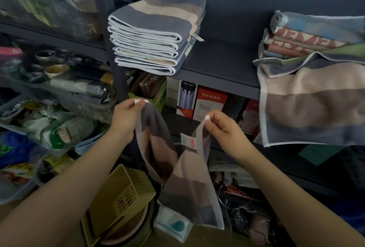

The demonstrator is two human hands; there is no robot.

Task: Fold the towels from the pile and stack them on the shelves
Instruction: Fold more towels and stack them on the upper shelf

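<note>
Below the shelf (pixel 217 80), both hands pinch a limp striped terry towel (pixel 187 183) by its white-edged corners, left hand (pixel 126 118), right hand (pixel 223 128); folded stack (pixel 154 37) above.

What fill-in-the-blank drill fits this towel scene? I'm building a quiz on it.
1. The held towel is pinched by ____ hands.
2. The folded stack sits on a dark ____.
3. Beyond the right hand, an unfolded towel ____ over the shelf edge.
4. The basket below the left hand is ____.

Missing: both; shelf; hangs; yellow
</note>
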